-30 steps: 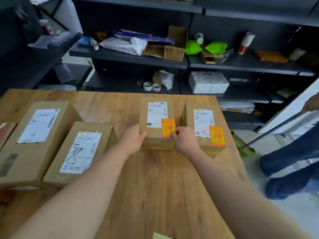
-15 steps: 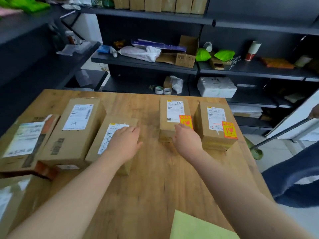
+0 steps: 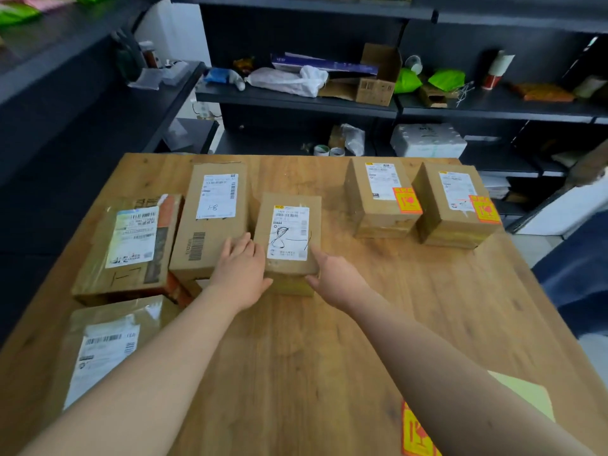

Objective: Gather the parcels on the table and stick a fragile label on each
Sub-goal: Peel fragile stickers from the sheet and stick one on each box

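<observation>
**Both hands bracket the next unlabelled parcel at mid-frame**

The small parcel (image 3: 289, 240), with black scribble on its white shipping slip, lies just left of centre frame and carries no fragile sticker. The left hand (image 3: 241, 261) presses its left side with straight fingers, which lie partly over the neighbouring box. The right hand (image 3: 332, 274) lies against its near right corner, forefinger stretched along the right edge. Neither hand is curled round it. The parcel is squeezed between two flat hands, which looks like a hold for sliding or straightening rather than lifting.

Tight against its left stands the taller parcel marked 1-8 (image 3: 210, 218), so there is no room that way. Further left a taped parcel (image 3: 131, 245) sits with its right edge under the 1-8 parcel, and a fourth parcel (image 3: 105, 350) reaches the lower left corner. All three appear unlabelled.

At upper right, two parcels (image 3: 378, 205) (image 3: 454, 212) stand side by side near the far edge. Each has an orange fragile label (image 3: 407, 200) (image 3: 484, 209) beside its slip, so they read as the finished group.

A bare strip of the wooden surface (image 3: 329, 357) separates the held parcel from that pair, and a wide open stretch runs toward the viewer. The likeliest path is rightward or back toward the body.

The sheet of orange labels (image 3: 414, 432) lies at the bottom edge, partly under the right forearm, beside a pale green sheet (image 3: 526, 393). At right, the surface's edge is close to someone in dark blue (image 3: 575, 274).
</observation>
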### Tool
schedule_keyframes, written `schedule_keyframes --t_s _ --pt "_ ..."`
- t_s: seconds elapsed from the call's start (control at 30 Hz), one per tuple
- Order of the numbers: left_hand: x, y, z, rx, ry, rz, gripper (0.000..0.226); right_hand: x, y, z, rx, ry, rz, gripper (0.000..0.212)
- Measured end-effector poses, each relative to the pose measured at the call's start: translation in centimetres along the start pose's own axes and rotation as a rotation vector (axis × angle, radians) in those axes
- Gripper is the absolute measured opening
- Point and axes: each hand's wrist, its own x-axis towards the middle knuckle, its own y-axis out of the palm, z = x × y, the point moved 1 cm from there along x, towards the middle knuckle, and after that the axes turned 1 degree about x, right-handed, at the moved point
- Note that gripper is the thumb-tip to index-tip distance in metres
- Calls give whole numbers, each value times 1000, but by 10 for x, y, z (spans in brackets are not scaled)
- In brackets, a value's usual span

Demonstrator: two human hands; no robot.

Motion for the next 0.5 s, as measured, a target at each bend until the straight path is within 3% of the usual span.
schedule_keyframes --t_s 0.2,0.37,0.5 --pt "-15 5 -10 -66 116 -74 48 -40 4 -9 20 56 -44 54" --pt "-56 18 -33 -301 160 -85 47 -96 11 -20 51 64 -32 55" --pt "-94 23 -50 -342 166 -101 43 -134 17 -24 -12 53 -8 57"
